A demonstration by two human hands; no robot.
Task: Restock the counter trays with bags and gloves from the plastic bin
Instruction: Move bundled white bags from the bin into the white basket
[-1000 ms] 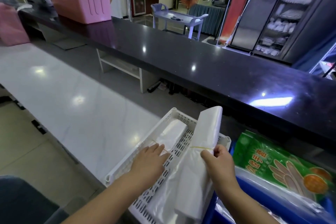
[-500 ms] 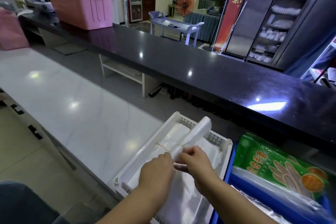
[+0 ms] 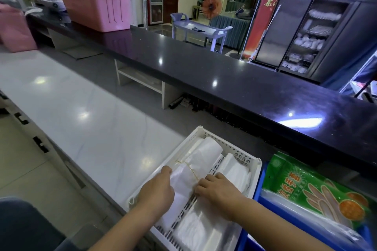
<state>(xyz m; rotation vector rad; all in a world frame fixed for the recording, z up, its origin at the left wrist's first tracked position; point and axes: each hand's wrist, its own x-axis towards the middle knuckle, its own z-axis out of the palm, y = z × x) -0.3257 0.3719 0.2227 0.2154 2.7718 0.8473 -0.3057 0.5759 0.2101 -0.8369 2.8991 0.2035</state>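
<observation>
A moment ago my right hand (image 3: 219,191) held the bags (image 3: 195,166) up on end. Now they lie flat in the tray (image 3: 230,147), and my left hand (image 3: 157,192) and right hand squeeze them from both sides with bent fingers, so I think this lot is nearly put away. The tray wall is close on the left, a second pack (image 3: 234,170) lies just to the right, the bin (image 3: 265,204) with the gloves (image 3: 302,181) is right beside that, and the white top (image 3: 91,128) gives open room.

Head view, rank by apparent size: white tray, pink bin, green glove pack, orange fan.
1. white tray, nearest, cut off by the frame edge
2. green glove pack and pink bin: about alike; the bin is far off, so unranked
3. orange fan
</observation>
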